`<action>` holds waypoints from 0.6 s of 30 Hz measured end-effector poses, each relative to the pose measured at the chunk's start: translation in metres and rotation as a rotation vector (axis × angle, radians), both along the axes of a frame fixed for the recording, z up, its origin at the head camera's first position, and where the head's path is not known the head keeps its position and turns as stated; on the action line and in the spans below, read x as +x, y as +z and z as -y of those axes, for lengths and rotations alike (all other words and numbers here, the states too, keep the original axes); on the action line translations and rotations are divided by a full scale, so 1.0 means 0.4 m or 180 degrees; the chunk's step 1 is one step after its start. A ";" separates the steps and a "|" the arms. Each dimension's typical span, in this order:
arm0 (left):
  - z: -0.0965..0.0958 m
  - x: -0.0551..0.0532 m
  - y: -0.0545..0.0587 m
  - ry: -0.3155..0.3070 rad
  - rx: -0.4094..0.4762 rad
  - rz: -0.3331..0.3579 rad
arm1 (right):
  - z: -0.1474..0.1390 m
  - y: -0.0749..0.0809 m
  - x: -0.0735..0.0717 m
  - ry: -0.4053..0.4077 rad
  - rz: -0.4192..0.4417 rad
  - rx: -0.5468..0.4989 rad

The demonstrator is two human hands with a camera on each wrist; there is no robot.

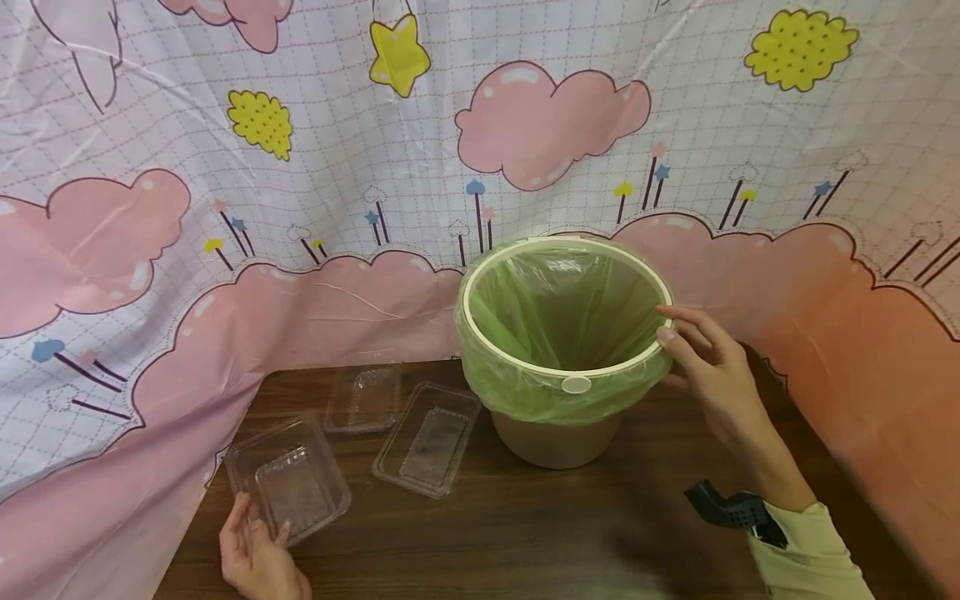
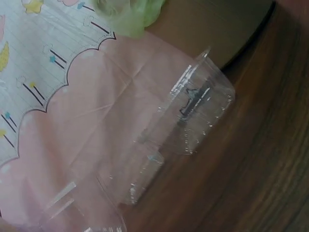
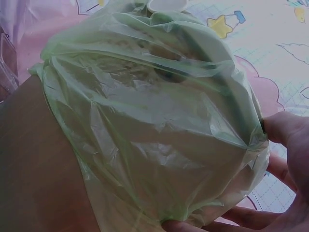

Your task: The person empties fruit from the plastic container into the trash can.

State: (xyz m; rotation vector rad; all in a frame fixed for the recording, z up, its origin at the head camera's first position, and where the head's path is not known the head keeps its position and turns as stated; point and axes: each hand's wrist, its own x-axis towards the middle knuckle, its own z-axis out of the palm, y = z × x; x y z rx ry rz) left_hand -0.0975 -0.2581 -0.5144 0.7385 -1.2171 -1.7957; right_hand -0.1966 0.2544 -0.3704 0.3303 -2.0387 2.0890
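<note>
A round trash can [image 1: 558,442] stands upright on the table, lined with a green plastic bag [image 1: 525,387] folded over its outside under a pale rim ring [image 1: 495,346]. My right hand [image 1: 708,367] grips the right side of that rim. In the right wrist view its fingers [image 3: 282,166] spread against the bag-covered side. At the front left, my left hand [image 1: 258,554] holds the near edge of a clear plastic container [image 1: 296,492]. The left wrist view shows this container [image 2: 82,208] low at its left, with the hand nearly all out of frame.
Two more clear plastic containers lie between the held one and the can: a nearer one [image 1: 431,442] and one farther back [image 1: 363,400]. A dark wooden table [image 1: 480,542] carries everything. Behind it hangs a cartoon-printed cloth [image 1: 360,308], which also runs down both sides.
</note>
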 end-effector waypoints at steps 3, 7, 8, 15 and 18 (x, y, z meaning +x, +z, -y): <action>0.003 -0.001 -0.013 0.0013 0.0124 0.0190 | 0.005 0.004 -0.001 0.0004 -0.0001 -0.0003; 0.006 -0.004 -0.034 -0.0008 0.0274 0.0276 | 0.009 0.003 0.001 -0.0048 0.0030 0.0012; 0.007 -0.004 -0.040 0.0004 0.0286 0.0281 | 0.010 0.003 0.002 -0.0060 0.0037 0.0009; 0.003 0.003 -0.072 -0.0063 0.0267 0.0324 | 0.007 -0.001 0.003 0.0003 -0.0059 -0.0086; 0.008 0.008 -0.081 -0.0095 0.0225 0.0302 | 0.010 -0.002 -0.001 0.0029 -0.0076 -0.0077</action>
